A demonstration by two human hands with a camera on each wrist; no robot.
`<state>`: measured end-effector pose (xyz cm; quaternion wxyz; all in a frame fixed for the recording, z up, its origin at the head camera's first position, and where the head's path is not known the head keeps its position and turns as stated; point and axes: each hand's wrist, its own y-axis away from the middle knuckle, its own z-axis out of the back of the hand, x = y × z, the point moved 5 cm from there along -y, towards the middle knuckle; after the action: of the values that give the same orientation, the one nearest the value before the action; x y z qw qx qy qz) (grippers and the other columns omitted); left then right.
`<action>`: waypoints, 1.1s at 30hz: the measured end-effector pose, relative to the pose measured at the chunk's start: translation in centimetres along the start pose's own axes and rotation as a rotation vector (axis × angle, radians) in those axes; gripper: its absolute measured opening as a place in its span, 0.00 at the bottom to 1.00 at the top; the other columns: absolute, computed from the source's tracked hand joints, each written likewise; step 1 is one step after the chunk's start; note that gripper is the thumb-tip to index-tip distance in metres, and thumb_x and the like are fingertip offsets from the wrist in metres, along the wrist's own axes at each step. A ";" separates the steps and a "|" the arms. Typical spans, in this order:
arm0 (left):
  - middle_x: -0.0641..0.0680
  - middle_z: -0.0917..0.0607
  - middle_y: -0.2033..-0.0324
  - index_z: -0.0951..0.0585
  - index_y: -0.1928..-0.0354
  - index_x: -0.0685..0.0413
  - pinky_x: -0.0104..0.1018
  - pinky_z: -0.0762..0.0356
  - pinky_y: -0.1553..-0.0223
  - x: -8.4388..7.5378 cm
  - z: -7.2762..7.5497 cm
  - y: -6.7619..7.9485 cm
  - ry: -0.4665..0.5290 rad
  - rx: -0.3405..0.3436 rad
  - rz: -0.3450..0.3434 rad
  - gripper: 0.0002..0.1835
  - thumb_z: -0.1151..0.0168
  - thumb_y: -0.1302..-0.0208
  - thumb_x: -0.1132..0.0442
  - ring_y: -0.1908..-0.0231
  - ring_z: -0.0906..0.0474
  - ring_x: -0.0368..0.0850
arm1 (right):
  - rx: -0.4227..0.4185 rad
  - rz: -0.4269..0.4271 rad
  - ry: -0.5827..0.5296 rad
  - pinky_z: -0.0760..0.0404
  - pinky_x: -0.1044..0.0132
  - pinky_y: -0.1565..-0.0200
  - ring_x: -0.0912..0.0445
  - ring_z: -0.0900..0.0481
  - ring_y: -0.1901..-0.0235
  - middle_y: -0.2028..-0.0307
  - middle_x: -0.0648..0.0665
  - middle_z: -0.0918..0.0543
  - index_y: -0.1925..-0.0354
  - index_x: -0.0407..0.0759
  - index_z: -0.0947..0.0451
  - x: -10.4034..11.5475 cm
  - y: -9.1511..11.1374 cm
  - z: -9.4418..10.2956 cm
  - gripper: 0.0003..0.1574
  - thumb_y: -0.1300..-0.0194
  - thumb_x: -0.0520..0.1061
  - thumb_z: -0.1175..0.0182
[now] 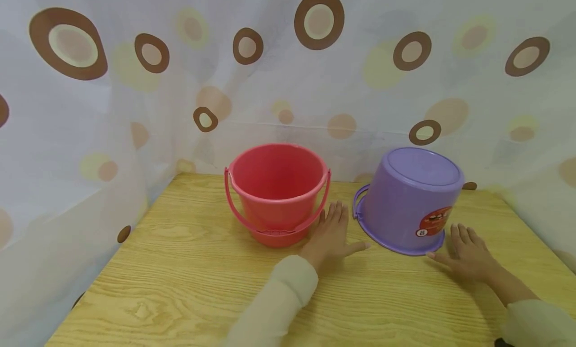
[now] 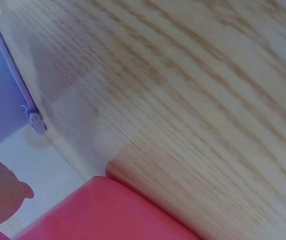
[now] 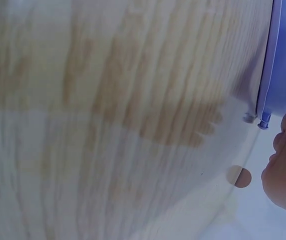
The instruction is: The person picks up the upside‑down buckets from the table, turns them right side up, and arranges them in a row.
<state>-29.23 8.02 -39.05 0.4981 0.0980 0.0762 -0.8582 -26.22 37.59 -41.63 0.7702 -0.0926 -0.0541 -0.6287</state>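
A purple bucket (image 1: 396,207) with a red label stands upside down on the table, its handle lying at its left. Left of it a red bucket (image 1: 276,217) stands upright, mouth up, its handle hanging down in front. My left hand (image 1: 330,239) is between the two buckets with fingers straight and thumb spread toward the purple one; it overlaps the red bucket's right side in the head view. Close to the purple bucket's front right rim is my right hand (image 1: 470,254), fingers extended, thumb tip right at the rim. Neither hand holds anything.
The wooden table (image 1: 180,277) runs back to a white curtain (image 1: 270,87) with brown and yellow circles, which also hangs along the left and right sides. Both buckets are toward the table's back half.
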 end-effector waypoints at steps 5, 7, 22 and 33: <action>0.54 0.60 0.27 0.58 0.27 0.56 0.45 0.62 0.27 0.2 -0.6 -0.3 0.016 0.011 0.010 0.54 0.56 0.43 0.27 0.27 0.66 0.48 | 0.009 0.020 -0.001 0.54 0.24 0.46 0.16 0.55 0.42 0.40 0.09 0.54 0.37 0.12 0.61 0.0 -0.3 -0.5 0.63 0.39 0.64 0.47; 0.54 0.60 0.26 0.59 0.27 0.56 0.45 0.63 0.27 0.2 -0.9 -0.3 0.008 0.017 0.012 0.54 0.56 0.43 0.27 0.27 0.67 0.48 | 0.009 0.025 -0.003 0.53 0.23 0.47 0.15 0.55 0.42 0.40 0.10 0.53 0.37 0.14 0.61 0.2 -0.4 -0.6 0.63 0.39 0.64 0.46; 0.55 0.58 0.27 0.56 0.27 0.56 0.44 0.61 0.27 -0.3 -1.7 0.0 -0.049 0.040 0.011 0.53 0.58 0.43 0.26 0.27 0.65 0.48 | 0.056 -0.015 -0.023 0.56 0.25 0.44 0.15 0.58 0.42 0.40 0.09 0.56 0.37 0.13 0.65 0.9 -1.1 -0.7 0.65 0.38 0.66 0.49; 0.54 0.57 0.26 0.56 0.27 0.55 0.43 0.61 0.27 0.1 -1.8 -0.2 -0.053 0.047 0.053 0.53 0.59 0.43 0.26 0.27 0.65 0.46 | 0.102 -0.053 -0.064 0.58 0.25 0.44 0.16 0.62 0.41 0.39 0.09 0.59 0.38 0.11 0.67 0.6 -1.3 -1.3 0.67 0.38 0.67 0.50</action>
<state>-29.28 8.45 -40.85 0.5200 0.0891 0.0402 -0.8486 -27.38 36.46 -42.71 0.7551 -0.0715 -0.1130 -0.6419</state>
